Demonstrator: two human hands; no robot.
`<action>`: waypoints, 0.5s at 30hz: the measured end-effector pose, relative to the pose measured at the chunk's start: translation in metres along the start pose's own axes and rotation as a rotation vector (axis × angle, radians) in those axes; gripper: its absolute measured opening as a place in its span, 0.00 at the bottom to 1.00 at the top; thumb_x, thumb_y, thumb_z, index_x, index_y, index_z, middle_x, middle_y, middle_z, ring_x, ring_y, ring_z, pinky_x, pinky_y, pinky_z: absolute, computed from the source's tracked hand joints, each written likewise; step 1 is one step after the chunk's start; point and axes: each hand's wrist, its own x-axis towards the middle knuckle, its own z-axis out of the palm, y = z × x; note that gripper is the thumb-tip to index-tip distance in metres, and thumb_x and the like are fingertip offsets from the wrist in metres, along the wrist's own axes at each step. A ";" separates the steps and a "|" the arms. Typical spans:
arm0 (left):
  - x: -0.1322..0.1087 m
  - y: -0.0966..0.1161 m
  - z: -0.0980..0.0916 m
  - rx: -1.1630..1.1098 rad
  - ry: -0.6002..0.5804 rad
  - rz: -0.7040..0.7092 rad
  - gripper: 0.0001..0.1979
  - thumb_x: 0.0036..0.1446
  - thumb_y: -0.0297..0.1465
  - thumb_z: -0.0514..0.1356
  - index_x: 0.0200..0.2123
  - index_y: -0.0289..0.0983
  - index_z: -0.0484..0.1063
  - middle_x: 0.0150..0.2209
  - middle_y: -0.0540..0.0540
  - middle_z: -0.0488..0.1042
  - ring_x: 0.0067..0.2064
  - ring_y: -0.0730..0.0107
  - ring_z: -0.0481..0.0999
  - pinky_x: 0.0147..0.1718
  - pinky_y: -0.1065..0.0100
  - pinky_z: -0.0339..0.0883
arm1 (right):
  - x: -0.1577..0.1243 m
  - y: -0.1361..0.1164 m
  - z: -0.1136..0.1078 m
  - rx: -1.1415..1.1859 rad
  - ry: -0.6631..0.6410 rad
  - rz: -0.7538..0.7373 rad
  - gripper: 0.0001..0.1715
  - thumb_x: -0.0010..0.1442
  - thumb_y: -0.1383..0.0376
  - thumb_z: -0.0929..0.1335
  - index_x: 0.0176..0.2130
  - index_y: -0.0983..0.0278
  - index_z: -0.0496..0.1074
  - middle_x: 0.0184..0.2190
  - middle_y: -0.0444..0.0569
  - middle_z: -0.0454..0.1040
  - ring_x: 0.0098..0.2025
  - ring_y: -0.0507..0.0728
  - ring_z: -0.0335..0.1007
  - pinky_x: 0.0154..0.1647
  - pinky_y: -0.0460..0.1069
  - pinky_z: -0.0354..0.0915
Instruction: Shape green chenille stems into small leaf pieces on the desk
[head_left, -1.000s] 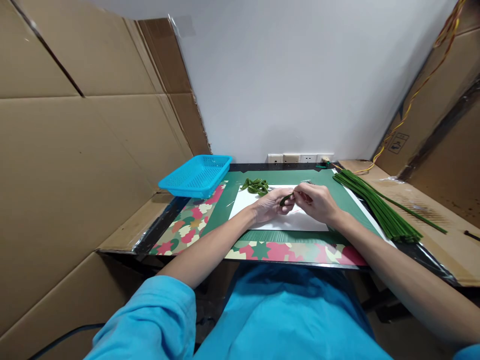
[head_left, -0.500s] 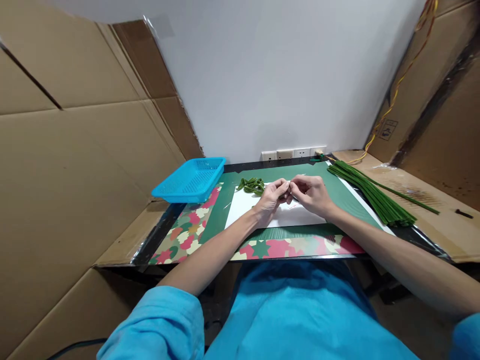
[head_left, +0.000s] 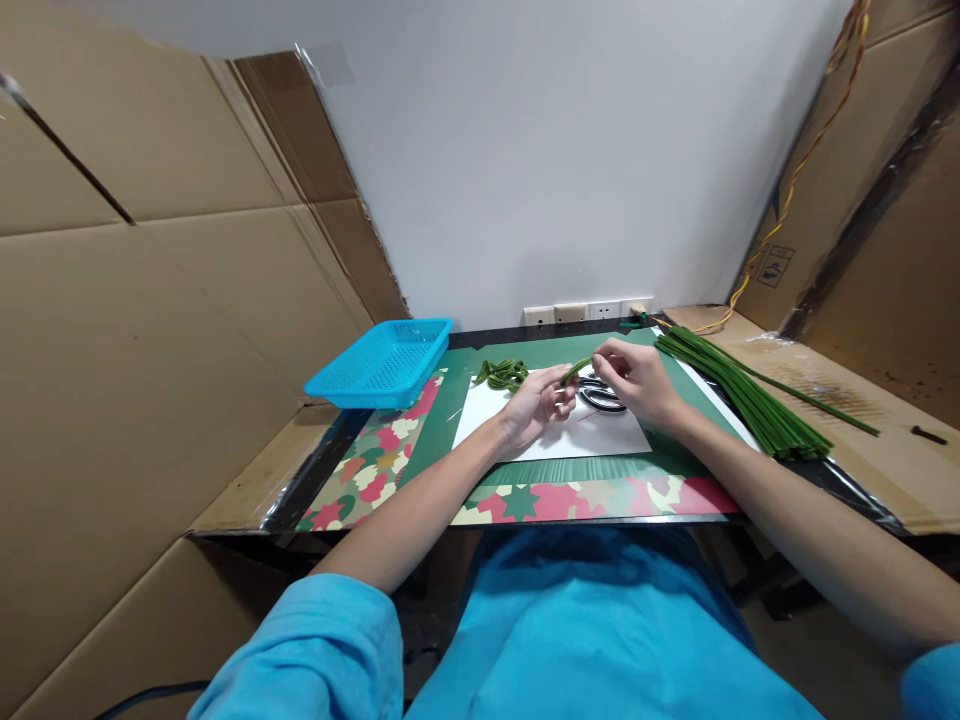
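A short length of green pipe cleaner (head_left: 577,370) spans the gap between my two hands. My left hand (head_left: 536,405) holds its near end between thumb and fingers, palm turned up. The fingertips of my right hand (head_left: 634,378) pinch the other end. Black-handled scissors (head_left: 602,397) lie on the white paper (head_left: 510,440) between and below my hands, partly hidden. Just behind my left hand is a small pile of bent green pipe cleaner pieces (head_left: 501,374).
A thick bundle of straight green pipe cleaners (head_left: 750,395) lies to the right. A blue perforated basket (head_left: 382,365) stands at the back left. Cardboard walls (head_left: 225,300) flank the table, and sockets (head_left: 604,311) line the back wall. Yellow wire (head_left: 784,210) hangs at right.
My hands have moved apart, the right one going right, and the green pipe cleaner now shows stretched between them. The scissors have come into clearer view.
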 end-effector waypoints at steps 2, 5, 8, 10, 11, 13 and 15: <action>0.001 -0.001 -0.001 0.023 0.016 0.051 0.21 0.54 0.45 0.73 0.37 0.36 0.71 0.31 0.52 0.69 0.24 0.83 0.62 0.21 0.76 0.50 | 0.001 0.002 -0.003 0.063 -0.014 0.039 0.22 0.68 0.48 0.67 0.33 0.61 0.71 0.23 0.43 0.68 0.22 0.52 0.57 0.25 0.48 0.53; 0.004 -0.004 -0.003 0.079 0.035 0.110 0.23 0.52 0.45 0.75 0.38 0.35 0.72 0.33 0.52 0.71 0.23 0.84 0.61 0.20 0.75 0.48 | 0.003 0.003 -0.005 0.159 -0.057 0.089 0.27 0.68 0.44 0.66 0.32 0.62 0.72 0.24 0.45 0.70 0.21 0.51 0.57 0.23 0.48 0.52; 0.005 -0.007 -0.004 0.143 0.052 0.132 0.25 0.49 0.47 0.76 0.37 0.34 0.74 0.31 0.51 0.72 0.23 0.83 0.62 0.19 0.75 0.46 | 0.005 0.004 -0.004 0.237 -0.101 0.143 0.28 0.67 0.42 0.67 0.31 0.62 0.71 0.22 0.43 0.69 0.20 0.50 0.55 0.21 0.47 0.51; 0.005 -0.007 -0.005 0.185 0.067 0.144 0.26 0.46 0.47 0.77 0.36 0.34 0.75 0.30 0.50 0.73 0.23 0.82 0.62 0.19 0.74 0.46 | 0.006 0.005 -0.003 0.281 -0.149 0.182 0.29 0.65 0.42 0.69 0.28 0.62 0.69 0.20 0.42 0.68 0.19 0.50 0.54 0.20 0.47 0.50; 0.005 -0.008 -0.005 0.205 0.075 0.152 0.26 0.45 0.47 0.78 0.36 0.33 0.76 0.29 0.51 0.72 0.23 0.81 0.62 0.19 0.74 0.47 | 0.006 0.006 -0.003 0.300 -0.182 0.203 0.30 0.65 0.42 0.69 0.26 0.62 0.68 0.19 0.42 0.67 0.19 0.49 0.53 0.20 0.47 0.49; 0.005 -0.008 -0.005 0.241 0.095 0.171 0.27 0.42 0.46 0.79 0.37 0.33 0.78 0.27 0.51 0.72 0.23 0.80 0.62 0.20 0.73 0.49 | 0.006 0.007 -0.002 0.335 -0.251 0.244 0.33 0.65 0.42 0.70 0.22 0.62 0.65 0.16 0.41 0.64 0.18 0.49 0.52 0.20 0.47 0.47; 0.006 -0.009 -0.006 0.271 0.121 0.199 0.27 0.39 0.45 0.80 0.36 0.32 0.79 0.26 0.51 0.73 0.23 0.80 0.62 0.21 0.72 0.51 | 0.006 0.009 -0.002 0.372 -0.296 0.283 0.34 0.65 0.43 0.70 0.21 0.62 0.63 0.15 0.40 0.61 0.18 0.48 0.50 0.20 0.46 0.45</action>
